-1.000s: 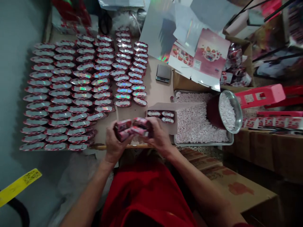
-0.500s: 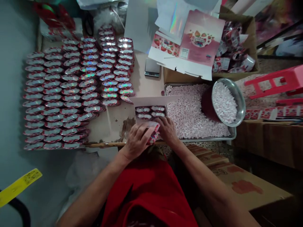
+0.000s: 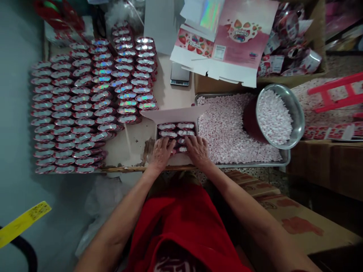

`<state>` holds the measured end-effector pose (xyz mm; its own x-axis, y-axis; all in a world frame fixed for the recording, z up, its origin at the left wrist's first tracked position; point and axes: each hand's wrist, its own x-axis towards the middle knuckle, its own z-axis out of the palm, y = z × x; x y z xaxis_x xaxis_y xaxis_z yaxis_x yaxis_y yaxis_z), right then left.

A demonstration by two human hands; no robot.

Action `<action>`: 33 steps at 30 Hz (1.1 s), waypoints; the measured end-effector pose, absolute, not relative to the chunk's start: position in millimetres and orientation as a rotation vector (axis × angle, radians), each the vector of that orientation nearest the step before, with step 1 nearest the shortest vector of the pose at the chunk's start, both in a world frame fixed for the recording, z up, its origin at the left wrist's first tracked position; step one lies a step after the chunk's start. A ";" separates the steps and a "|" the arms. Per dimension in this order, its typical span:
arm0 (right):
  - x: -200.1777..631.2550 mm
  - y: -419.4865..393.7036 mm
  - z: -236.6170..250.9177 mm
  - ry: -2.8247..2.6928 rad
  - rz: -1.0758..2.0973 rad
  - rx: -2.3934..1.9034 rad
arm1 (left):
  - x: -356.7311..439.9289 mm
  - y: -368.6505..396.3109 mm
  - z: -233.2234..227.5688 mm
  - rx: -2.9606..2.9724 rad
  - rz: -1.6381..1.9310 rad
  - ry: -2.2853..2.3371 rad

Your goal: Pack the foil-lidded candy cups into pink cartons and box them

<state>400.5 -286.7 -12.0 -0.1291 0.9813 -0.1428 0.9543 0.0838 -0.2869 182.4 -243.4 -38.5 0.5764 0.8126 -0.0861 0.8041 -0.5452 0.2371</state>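
Observation:
A small open carton (image 3: 155,128) stands at the table's front edge with its lid flap (image 3: 176,114) raised at the back. Rows of red-and-white sealed packets (image 3: 168,134) stand upright inside, their pale ends facing up. My left hand (image 3: 161,153) rests over the carton's front left part, fingers spread onto the packets. On the other side, my right hand (image 3: 197,150) lies over the front right part, its fingers apart and touching the packets. Both hands partly cover the front rows.
Many identical packets (image 3: 76,109) stand in rows on the left. At the right lies a metal tray (image 3: 285,160) of small white pieces, with a tilted metal pot (image 3: 299,117) in it. Behind are a small scale (image 3: 180,75), flattened printed cartons (image 3: 241,41) and a cardboard box (image 3: 317,41) of packets.
The packets held between my hands have gone down into the front of the carton. My hands have parted to its two sides, and the head view has shifted slightly.

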 end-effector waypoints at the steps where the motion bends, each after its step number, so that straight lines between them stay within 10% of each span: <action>1: 405.0 -289.1 -11.5 -2.220 0.483 -1.973 | 183.4 -245.6 -37.6 2.529 0.083 1.392; 10: 423.3 -280.1 -58.8 -1.515 0.606 -1.789 | 167.5 -232.7 -53.9 1.761 0.904 1.703; 18: 332.9 -303.8 -56.7 -1.463 0.748 -1.868 | 146.0 -238.6 -73.4 1.193 0.946 1.600; 33: 323.2 -307.9 -59.0 -1.616 0.734 -1.978 | 119.3 -266.6 -62.0 1.909 0.678 1.577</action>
<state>323.2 -307.9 -59.0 0.1592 0.9817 -0.1044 0.7246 -0.1880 -0.6630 119.3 -266.6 -62.0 0.1776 0.9837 0.0276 0.6964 -0.1454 0.7028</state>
